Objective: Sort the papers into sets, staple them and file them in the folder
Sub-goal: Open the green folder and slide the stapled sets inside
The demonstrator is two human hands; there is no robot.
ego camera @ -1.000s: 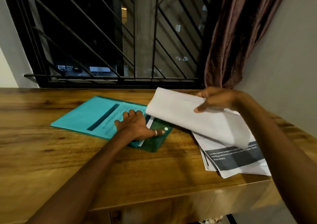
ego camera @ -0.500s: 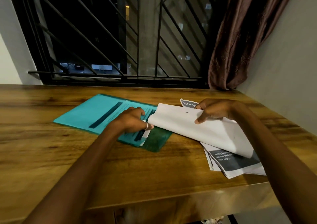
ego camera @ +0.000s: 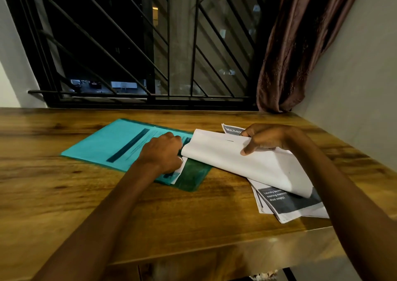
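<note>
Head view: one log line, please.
left hand on teal plastic folder | right hand grips white paper sheets | printed paper stack beneath

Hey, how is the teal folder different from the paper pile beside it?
The teal folder is coloured and see-through; the paper pile is white with dark grey printed blocks. The teal folder lies flat, while the paper pile's top sheets are curled up off the rest. The left hand rests on the teal folder; the right hand pinches the paper pile's raised sheets. Both lie on the wooden table.
</note>
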